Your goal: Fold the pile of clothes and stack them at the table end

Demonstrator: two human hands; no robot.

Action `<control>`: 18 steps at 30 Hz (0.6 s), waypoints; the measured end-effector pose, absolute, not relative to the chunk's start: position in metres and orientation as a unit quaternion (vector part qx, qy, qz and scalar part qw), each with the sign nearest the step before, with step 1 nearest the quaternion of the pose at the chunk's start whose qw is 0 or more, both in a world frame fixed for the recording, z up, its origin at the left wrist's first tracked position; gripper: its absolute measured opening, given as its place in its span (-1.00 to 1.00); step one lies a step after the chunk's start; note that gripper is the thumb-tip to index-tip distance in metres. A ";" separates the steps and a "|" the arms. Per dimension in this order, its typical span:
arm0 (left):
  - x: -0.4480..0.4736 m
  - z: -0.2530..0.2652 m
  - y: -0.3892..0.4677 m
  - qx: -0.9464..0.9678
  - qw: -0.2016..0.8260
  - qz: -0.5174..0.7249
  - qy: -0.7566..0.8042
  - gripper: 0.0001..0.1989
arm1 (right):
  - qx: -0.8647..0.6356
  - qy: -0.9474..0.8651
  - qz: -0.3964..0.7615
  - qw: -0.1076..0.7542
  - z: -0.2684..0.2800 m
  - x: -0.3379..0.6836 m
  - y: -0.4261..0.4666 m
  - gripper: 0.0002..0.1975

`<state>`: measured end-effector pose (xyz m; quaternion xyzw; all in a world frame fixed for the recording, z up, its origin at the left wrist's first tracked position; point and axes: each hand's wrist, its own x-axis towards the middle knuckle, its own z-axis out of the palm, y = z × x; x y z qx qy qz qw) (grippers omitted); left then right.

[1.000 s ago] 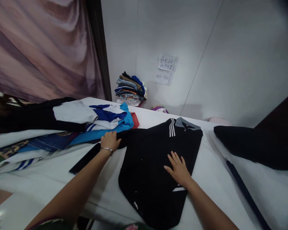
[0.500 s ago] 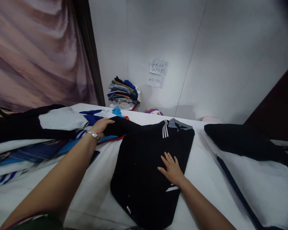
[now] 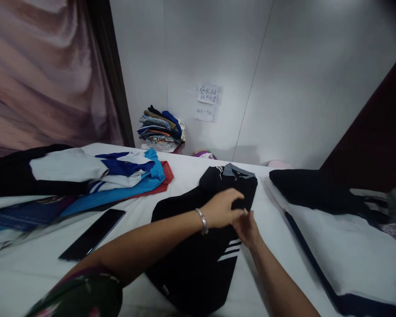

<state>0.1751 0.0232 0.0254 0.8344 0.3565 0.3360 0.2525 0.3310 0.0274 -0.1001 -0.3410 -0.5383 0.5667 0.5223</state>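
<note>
A black long-sleeved top (image 3: 198, 259) with a grey collar and white stripes lies on the white-covered table, its sides folded inward. My left hand (image 3: 222, 209), with a silver bangle at the wrist, reaches across it, fingers curled round dark cloth that looks like the sleeve. Just below and to the right, my right hand (image 3: 247, 229) meets the left over the top's right edge. Its fingers are bent and partly hidden behind the left hand, so what they hold cannot be made out.
A loose heap of clothes (image 3: 128, 174) lies at the left, with a black phone (image 3: 92, 235) in front. At the right is a pile of folded garments (image 3: 343, 251). A clothes stack (image 3: 161, 130) stands by the wall beneath handwritten paper signs (image 3: 208, 103).
My left hand has carried the sleeve from the left across the top to its right side. My right hand has lifted from lying flat and curled near the left. The phone is now uncovered.
</note>
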 end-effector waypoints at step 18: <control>-0.002 -0.063 0.016 0.695 0.019 0.169 0.698 -0.39 | -0.324 -0.302 0.711 0.547 -0.026 0.346 0.053 -0.78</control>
